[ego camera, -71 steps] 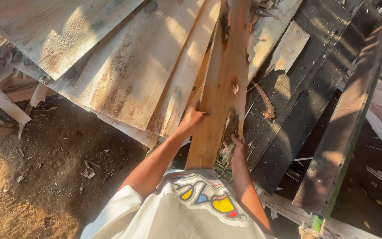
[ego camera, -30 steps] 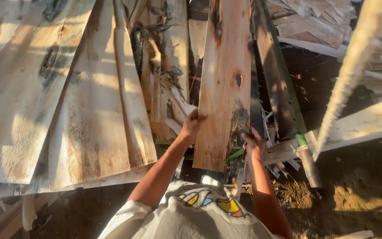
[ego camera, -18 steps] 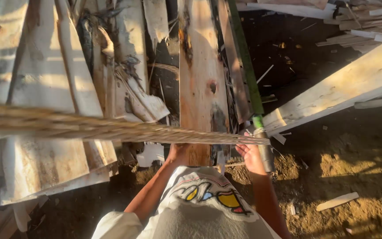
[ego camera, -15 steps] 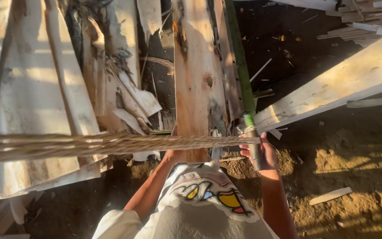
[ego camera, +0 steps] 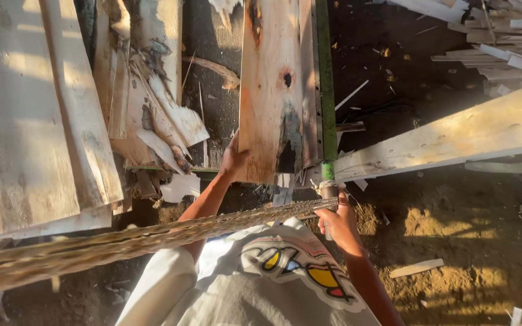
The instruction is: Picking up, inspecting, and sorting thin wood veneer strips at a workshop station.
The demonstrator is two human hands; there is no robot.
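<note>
A long wooden plank with a dark knot and a charred patch runs away from me, up the middle of the view. My left hand grips its near left corner. Just right of the plank lies a thin green bar. A frayed rope is tied to the bar's near end and stretches across to the lower left. My right hand is closed around that near end, below the knot. My white printed shirt fills the bottom of the view.
Wide pale boards are stacked at left, with splintered scraps beside them. A thick light beam slants across the right. Thin slats are piled at top right. Bare dirt with a small wood offcut lies at bottom right.
The plank has swung from the board pile to lie alongside the green bar. My right hand left the plank's end and took the bar's end. The rope came into view.
</note>
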